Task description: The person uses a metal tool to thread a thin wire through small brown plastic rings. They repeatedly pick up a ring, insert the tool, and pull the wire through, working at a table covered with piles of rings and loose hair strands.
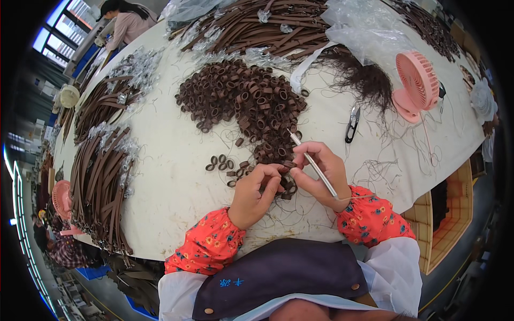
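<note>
My left hand [256,193] is closed, its thumb and fingertips pinched at a small brown strap loop [289,165]. My right hand [324,170] holds a slim silver pen-shaped tool [316,168] with a fine point aimed up and away. A thin cord seems to trail from its rear end. The right thumb and fingertips also meet at the loop between the hands. Just beyond lies a large heap of similar brown loops [241,93]. A few separate loops [218,162] lie left of my fingers, and others sit under and around them.
Black thread snips [352,124] and a pink fan [416,85] stand to the right, near a tangle of dark threads [369,85]. Bundled brown straps [101,187] line the left; more straps [257,27] and clear plastic [364,27] lie at the back. Another person [128,24] works far left.
</note>
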A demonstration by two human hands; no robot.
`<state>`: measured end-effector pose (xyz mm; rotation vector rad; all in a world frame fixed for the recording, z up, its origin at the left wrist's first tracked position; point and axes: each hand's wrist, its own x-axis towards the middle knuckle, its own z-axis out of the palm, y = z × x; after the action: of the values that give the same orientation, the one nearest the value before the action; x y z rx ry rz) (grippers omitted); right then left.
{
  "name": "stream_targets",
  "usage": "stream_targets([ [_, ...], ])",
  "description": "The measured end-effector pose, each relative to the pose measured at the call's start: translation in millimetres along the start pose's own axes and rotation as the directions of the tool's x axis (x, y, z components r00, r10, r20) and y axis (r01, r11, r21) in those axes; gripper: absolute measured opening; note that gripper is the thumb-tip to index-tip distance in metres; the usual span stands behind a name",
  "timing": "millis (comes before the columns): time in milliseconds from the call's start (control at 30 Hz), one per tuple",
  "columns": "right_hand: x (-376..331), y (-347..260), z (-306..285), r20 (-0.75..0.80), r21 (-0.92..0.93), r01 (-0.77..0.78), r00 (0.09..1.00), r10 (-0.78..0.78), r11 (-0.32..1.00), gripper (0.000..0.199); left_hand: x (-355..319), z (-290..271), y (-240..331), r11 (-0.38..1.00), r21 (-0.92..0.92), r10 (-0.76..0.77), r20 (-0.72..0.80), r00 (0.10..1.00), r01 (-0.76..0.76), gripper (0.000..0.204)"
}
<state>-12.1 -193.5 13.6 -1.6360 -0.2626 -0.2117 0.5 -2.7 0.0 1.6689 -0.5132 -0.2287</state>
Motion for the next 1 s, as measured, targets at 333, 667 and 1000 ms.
stream_targets([
  [333, -4.8, 1.3, 2.4, 0.079, 0.187, -0.064, 0.996, 0.050, 0.980, 0.035, -0.4, 0.5, 1.0, 0.888, -0.451, -0.090, 0.015, 0.996, 0.087, 0.022],
  [667, -4.1, 1.5, 2.4, 0.176, 0.174, -0.114, 0.981, 0.083, 0.978, 0.034, -3.3, -3.1, 3.0, 0.983, -0.177, -0.082, -0.152, 0.985, 0.055, 0.012],
  [1000, 2.0, -6.5, -2.6, 0.173, 0.404, -0.354, 0.935, 0.310, 0.843, 0.039, 2.0, -1.7, 5.0, 0.989, 0.020, 0.151, -0.178, 0.972, -0.149, 0.007],
])
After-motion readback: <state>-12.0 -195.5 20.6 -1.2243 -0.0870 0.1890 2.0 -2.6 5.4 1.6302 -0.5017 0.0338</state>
